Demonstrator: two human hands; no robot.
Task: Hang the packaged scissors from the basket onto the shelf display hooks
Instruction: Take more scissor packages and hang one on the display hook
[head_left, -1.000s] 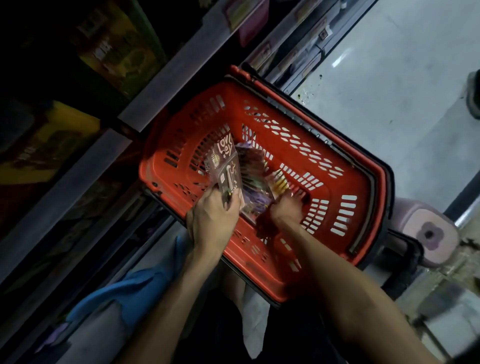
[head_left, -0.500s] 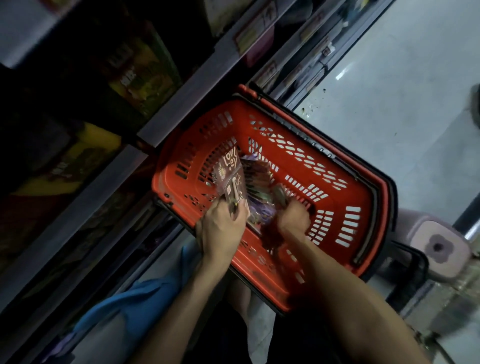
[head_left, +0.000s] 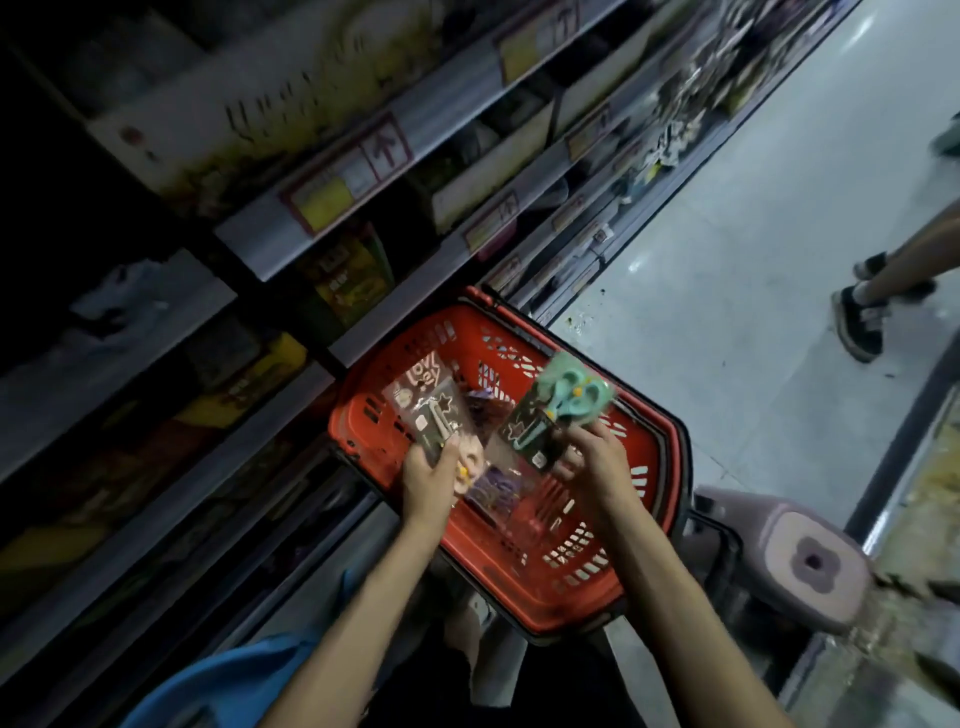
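Both hands over the red basket (head_left: 652, 470). Left hand (head_left: 428, 480) grips a dark scissors pack (head_left: 428, 410) by its lower end. Right hand (head_left: 592, 462) pinches a mint-handled scissors pack (head_left: 558, 410), raised above the rim. More packs (head_left: 493, 483) lie inside, between the hands.

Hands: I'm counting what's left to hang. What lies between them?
In the head view, a purple pack lies in the basket between the left hand, gripping a dark pack, and the right hand, gripping teal scissors.
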